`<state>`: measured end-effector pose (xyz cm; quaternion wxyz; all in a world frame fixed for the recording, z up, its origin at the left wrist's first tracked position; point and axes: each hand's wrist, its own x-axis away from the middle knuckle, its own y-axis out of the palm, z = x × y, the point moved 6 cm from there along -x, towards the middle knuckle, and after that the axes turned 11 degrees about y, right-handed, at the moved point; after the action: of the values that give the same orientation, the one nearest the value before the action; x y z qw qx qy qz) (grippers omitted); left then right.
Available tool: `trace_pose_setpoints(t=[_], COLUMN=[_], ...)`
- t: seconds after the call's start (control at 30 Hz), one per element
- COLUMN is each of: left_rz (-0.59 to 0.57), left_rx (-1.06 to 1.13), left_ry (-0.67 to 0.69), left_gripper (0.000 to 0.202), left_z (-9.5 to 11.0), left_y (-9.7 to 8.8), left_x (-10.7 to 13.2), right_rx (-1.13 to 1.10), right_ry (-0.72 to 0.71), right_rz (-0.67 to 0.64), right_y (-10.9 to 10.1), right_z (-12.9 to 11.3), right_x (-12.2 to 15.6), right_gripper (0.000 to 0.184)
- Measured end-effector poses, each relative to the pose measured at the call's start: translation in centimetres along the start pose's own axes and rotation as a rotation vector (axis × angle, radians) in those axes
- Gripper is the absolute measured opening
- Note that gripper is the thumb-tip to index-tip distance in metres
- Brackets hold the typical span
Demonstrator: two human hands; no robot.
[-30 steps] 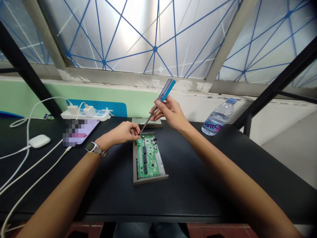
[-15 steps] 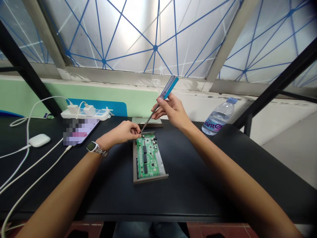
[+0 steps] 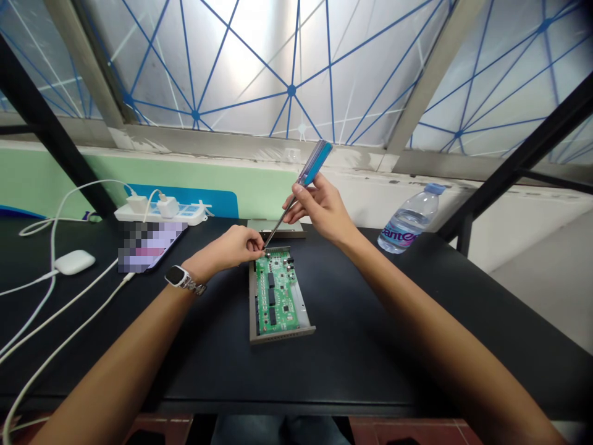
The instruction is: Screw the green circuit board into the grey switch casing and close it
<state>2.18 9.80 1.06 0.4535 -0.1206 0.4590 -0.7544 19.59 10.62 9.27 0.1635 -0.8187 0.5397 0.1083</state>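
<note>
My right hand (image 3: 320,207) grips a blue-handled screwdriver (image 3: 314,163) by the handle and shaft. Its metal tip comes down to the upper left corner of a green circuit board (image 3: 274,295). The board lies in a grey metal case tray (image 3: 252,303). My left hand (image 3: 233,245) sits at that same corner, with its fingertips pinched together beside the tip. Anything between those fingers is hidden. A grey metal cover (image 3: 275,228) lies just beyond the board.
The black table (image 3: 361,364) also holds a white power strip (image 3: 160,213), a pixelated phone (image 3: 151,247) and a white earbud case (image 3: 74,262). White cables (image 3: 55,318) trail along the left side. A plastic water bottle (image 3: 410,219) stands at the far right.
The screwdriver handle has turned slightly in my right hand and stands a little more upright. My left wrist has shifted slightly right. The board has not visibly moved.
</note>
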Motion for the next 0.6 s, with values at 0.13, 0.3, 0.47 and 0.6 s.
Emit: trace_pose_setpoints(t=[0.13,0.3,0.47,0.6], left_rz=[0.019,0.021,0.014,0.018], left_rx=[-0.047,-0.132,-0.16,-0.101], left_ry=[0.039,0.007,-0.009,-0.001], left_gripper=[0.013,0.011,0.013,0.017], left_z=[0.1,0.6,1.2,0.8], left_y=[0.0,-0.2,-0.1,0.3], left_x=[-0.1,-0.1,0.0,-0.1], right_rx=[0.013,0.045,0.077,0.093], right_ry=[-0.037,-0.042,-0.049,-0.042], right_rz=[-0.002,0.009,0.027,0.049], right_y=[0.1,0.5,0.8,0.7], right_z=[-0.2,-0.1,0.0,-0.1], right_x=[0.1,0.2,0.2,0.3], right_gripper=[0.039,0.044,0.046,0.048])
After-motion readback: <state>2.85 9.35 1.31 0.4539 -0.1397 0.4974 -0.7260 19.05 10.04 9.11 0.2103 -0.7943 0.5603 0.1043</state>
